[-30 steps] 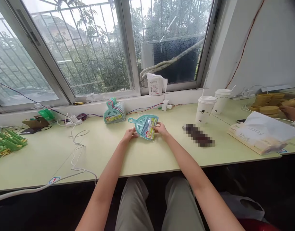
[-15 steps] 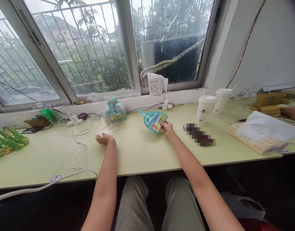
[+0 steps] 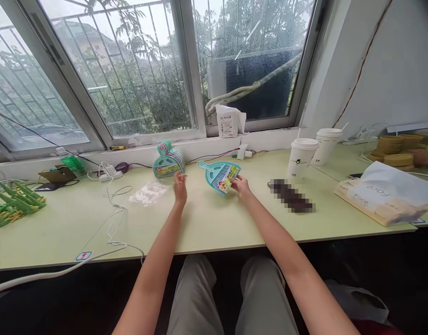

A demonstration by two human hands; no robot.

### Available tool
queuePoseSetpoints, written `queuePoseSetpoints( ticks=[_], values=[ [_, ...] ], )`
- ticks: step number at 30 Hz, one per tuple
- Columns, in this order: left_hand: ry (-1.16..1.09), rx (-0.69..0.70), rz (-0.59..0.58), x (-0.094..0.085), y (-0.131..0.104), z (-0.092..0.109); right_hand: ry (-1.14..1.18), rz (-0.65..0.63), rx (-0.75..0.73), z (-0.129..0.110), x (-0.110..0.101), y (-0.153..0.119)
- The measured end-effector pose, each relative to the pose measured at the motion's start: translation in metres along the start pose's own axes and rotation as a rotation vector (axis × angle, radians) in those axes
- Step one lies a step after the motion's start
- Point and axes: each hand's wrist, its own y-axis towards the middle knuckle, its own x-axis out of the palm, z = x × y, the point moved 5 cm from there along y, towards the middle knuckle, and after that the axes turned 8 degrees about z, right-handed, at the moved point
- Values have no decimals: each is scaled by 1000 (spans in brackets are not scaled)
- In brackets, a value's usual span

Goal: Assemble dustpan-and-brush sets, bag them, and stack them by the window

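My right hand (image 3: pixel 241 187) grips the lower right edge of a teal dustpan (image 3: pixel 211 173), held tilted over the table. A small brush with bluish bristles and a yellow printed label (image 3: pixel 225 185) show on the dustpan. To its left, my left hand (image 3: pixel 180 188) is raised with its fingers loosely apart and nothing in them. A crumpled clear plastic bag (image 3: pixel 149 193) lies on the table left of that hand. Just behind, a row of similar dustpans (image 3: pixel 167 160), teal, red and green at their handles, stands upright against the wall.
White cables (image 3: pixel 112 223) run across the table (image 3: pixel 207 228) at left, near green plastic pieces (image 3: pixel 14 202). On the right are lidded paper cups (image 3: pixel 302 158), a blurred dark object (image 3: pixel 291 195) and a tissue pack (image 3: pixel 377 193). Another person's hand (image 3: pixel 421 158) shows at far right.
My left hand has let go of the clear plastic bag, now lying on the table, and has moved right towards the dustpan. The right hand still holds the dustpan, shifted slightly left.
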Motion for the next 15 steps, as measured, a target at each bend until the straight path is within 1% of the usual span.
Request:
queuePoseSetpoints(
  ticks=[1, 3, 4, 5, 6, 7, 12, 13, 15],
  values=[
    [-13, -41, -101, 15, -5, -5, -2, -29, -4, 0, 4, -3],
    [-72, -173, -368, 43, -17, -18, -27, -106, -15, 0, 12, -9],
    [-108, -235, -465, 51, -22, -23, -54, -150, -21, 1, 16, -12],
    [-143, -285, -520, 55, -26, -28, -91, -189, -23, 2, 20, -15],
    [-171, -320, -522, 56, -26, -32, -138, -220, -22, 4, 23, -19],
    [-189, -338, -477, 53, -23, -35, -194, -246, -12, 6, 26, -21],
    [-212, -379, -174, 28, 0, -41, -508, -372, 130, 22, 32, -30],
    [-211, -388, -130, 24, 4, -42, -531, -381, 141, 24, 32, -30],
    [-209, -411, -62, 18, 8, -43, -497, -337, 155, 23, 29, -25]
  ],
)
